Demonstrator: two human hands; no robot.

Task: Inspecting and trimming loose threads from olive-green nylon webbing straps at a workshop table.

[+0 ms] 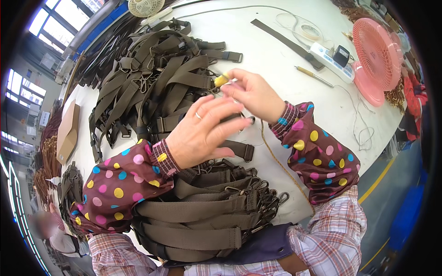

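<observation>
My left hand, with a ring on one finger, is spread over the olive-brown webbing straps and holds nothing that I can see. Just beyond it, at the right, my right hand is bent with thumb and forefinger near each other; a yellow covering sits at a fingertip. Whether this hand grips something small is blurred. A large heap of webbing straps with metal snap hooks lies beyond my hands. Closer to my body is a stack of folded straps, its hooks pointing right.
A pink fan, a white power strip and a soldering-iron-like tool are at the right. One loose strap lies near a tape roll. A cord runs beside my right sleeve. Cardboard stands left; a person is lower left.
</observation>
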